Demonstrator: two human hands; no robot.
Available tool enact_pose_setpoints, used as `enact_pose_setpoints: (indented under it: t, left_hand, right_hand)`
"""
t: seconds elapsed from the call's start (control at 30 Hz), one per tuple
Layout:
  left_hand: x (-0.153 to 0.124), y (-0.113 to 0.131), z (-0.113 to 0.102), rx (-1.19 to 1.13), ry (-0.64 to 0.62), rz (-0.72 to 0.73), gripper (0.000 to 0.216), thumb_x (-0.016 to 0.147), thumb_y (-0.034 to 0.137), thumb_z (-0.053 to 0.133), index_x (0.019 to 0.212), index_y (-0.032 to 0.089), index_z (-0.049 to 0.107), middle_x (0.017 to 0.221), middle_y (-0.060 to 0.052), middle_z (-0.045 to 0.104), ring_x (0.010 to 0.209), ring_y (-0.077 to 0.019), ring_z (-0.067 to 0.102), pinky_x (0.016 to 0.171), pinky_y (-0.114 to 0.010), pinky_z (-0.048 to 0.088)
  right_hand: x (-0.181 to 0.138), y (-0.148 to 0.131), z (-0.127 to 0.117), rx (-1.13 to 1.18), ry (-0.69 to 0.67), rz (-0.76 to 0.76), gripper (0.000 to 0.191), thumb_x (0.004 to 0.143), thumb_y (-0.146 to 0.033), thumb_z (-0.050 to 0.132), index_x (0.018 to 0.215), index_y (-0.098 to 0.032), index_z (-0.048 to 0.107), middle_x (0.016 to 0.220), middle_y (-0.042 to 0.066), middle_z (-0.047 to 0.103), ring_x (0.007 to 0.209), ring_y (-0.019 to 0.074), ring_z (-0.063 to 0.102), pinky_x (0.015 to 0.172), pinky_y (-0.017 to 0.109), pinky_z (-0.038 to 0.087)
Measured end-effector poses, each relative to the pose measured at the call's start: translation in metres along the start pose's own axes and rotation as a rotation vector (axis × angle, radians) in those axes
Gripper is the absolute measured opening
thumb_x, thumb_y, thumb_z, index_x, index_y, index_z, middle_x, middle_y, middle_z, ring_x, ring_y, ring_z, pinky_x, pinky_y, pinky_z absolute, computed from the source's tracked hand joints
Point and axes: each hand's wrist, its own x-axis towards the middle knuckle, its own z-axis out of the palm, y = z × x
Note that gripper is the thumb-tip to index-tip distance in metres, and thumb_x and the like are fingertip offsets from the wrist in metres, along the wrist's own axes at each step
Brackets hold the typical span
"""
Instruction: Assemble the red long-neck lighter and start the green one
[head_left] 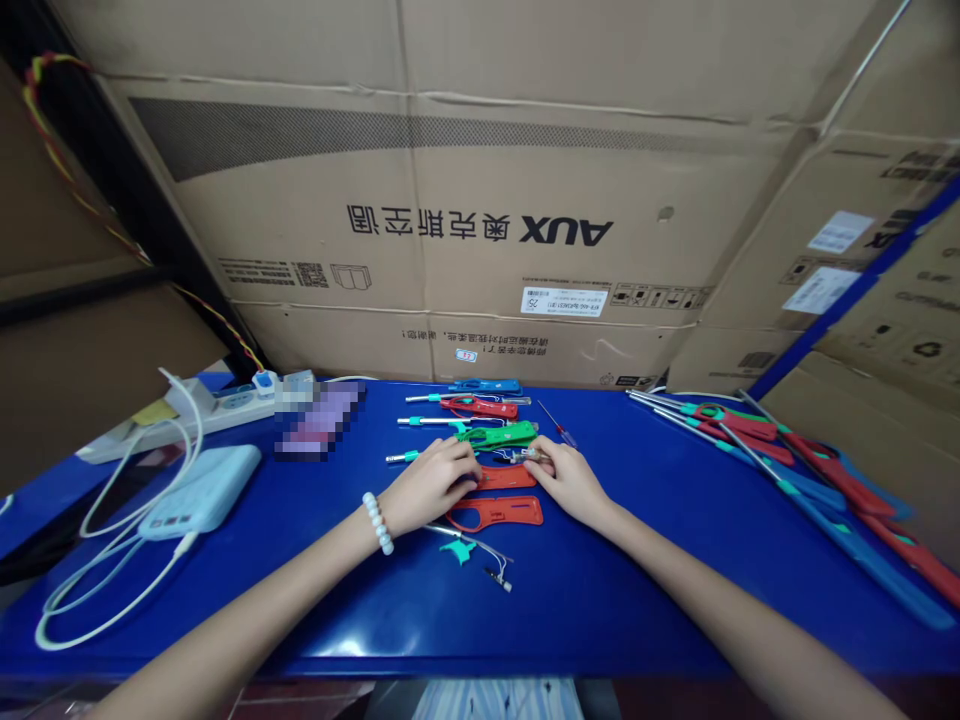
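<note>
My left hand (pixel 433 482), with a white bead bracelet on the wrist, rests curled on the blue table (pixel 600 590) and presses on a red lighter shell (pixel 504 478). My right hand (pixel 564 474) pinches a small metal part (pixel 529 456) at the shell's right end. A second red shell half (pixel 496 513) lies just in front of both hands. A green lighter (pixel 501 435), a red one (pixel 480 406) and a blue one (pixel 486 386) lie in a row behind the hands. A teal trigger piece with a thin wire (pixel 471 549) lies nearer to me.
A heap of long red, teal and blue lighters (pixel 795 470) lies at the right. At the left are a light blue power bank (pixel 201 490), white cables (pixel 112 560) and a power strip (pixel 225 402). Big cardboard boxes (pixel 480 230) wall the table's back.
</note>
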Motion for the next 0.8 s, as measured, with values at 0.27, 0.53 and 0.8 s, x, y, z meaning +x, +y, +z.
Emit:
enact_pose_setpoints:
  t: [0.27, 0.53, 0.8]
  left_hand:
    - [-0.001, -0.009, 0.003, 0.073, 0.023, -0.001, 0.016, 0.09, 0.026, 0.055, 0.104, 0.02, 0.057, 0.099, -0.005, 0.054, 0.092, -0.0214, 0.048, 0.083, -0.034, 0.037]
    - [-0.008, -0.012, 0.006, 0.091, 0.016, -0.029, 0.026, 0.089, 0.03, 0.056, 0.113, 0.02, 0.055, 0.102, -0.007, 0.053, 0.093, -0.0229, 0.048, 0.083, -0.036, 0.04]
    - [-0.013, 0.01, -0.009, -0.144, -0.091, 0.102, 0.012, 0.087, 0.032, 0.06, 0.087, 0.02, 0.062, 0.091, -0.002, 0.058, 0.088, -0.019, 0.051, 0.089, -0.034, 0.035]
  right_hand:
    - [0.001, -0.001, 0.001, -0.026, -0.107, -0.098, 0.012, 0.083, -0.013, 0.055, 0.073, -0.019, 0.058, 0.062, -0.003, 0.059, 0.055, 0.0116, 0.051, 0.062, 0.024, 0.03]
    - [0.001, -0.001, 0.001, -0.029, -0.103, -0.081, 0.014, 0.086, -0.015, 0.05, 0.076, -0.018, 0.058, 0.056, -0.005, 0.052, 0.05, 0.0112, 0.045, 0.062, 0.025, 0.029]
    - [-0.002, -0.005, -0.001, -0.021, -0.055, -0.075, 0.012, 0.087, -0.019, 0.047, 0.076, -0.021, 0.05, 0.052, -0.006, 0.047, 0.05, 0.0139, 0.043, 0.06, 0.025, 0.032]
